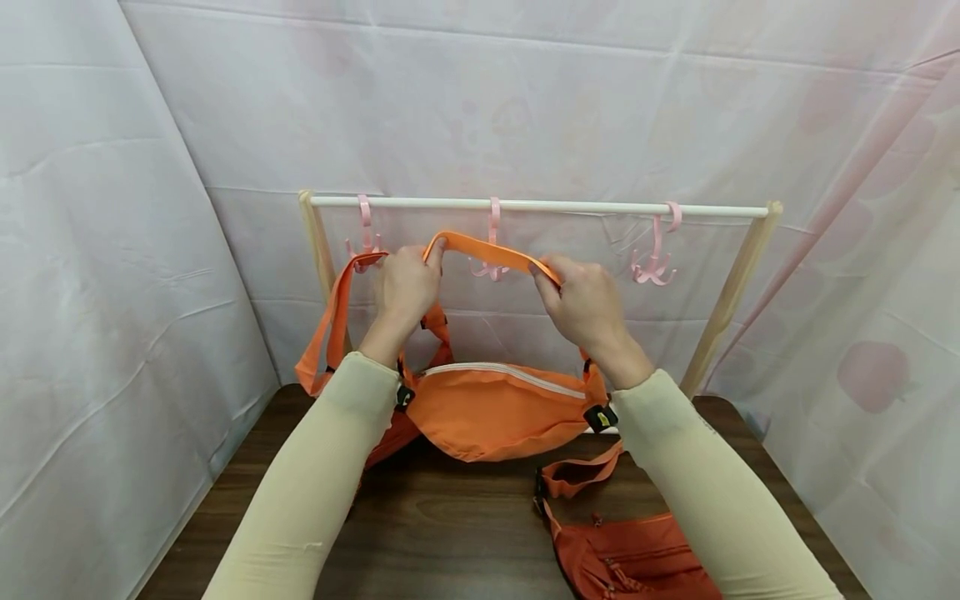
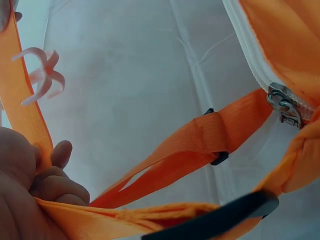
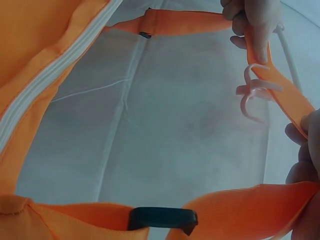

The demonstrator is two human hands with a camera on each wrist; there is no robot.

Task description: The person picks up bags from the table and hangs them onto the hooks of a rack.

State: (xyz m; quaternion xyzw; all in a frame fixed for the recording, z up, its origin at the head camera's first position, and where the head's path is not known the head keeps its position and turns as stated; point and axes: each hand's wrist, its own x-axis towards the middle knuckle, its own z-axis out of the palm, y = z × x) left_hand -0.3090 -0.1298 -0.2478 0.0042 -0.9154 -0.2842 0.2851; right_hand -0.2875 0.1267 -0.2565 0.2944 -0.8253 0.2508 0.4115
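An orange waist bag [image 1: 495,412] with a white zipper hangs below both hands, held up by its strap [image 1: 487,248]. My left hand [image 1: 405,287] grips the strap on one side, and my right hand [image 1: 588,304] grips it on the other. Between them the strap arches in front of the pink middle hook [image 1: 494,218]. In the right wrist view, the prongs of this hook [image 3: 255,91] overlap the strap. Behind my left hand, a darker orange bag [image 1: 393,437] has its strap [image 1: 333,325] looped up to the pink left hook [image 1: 365,212].
A white rail [image 1: 585,207] on wooden posts [image 1: 731,300] carries the hooks, with a pink right hook [image 1: 655,250] near its far end. A rust-red bag [image 1: 637,554] lies on the dark wooden table [image 1: 450,525] at front right. Pale curtains [image 1: 487,100] surround the table.
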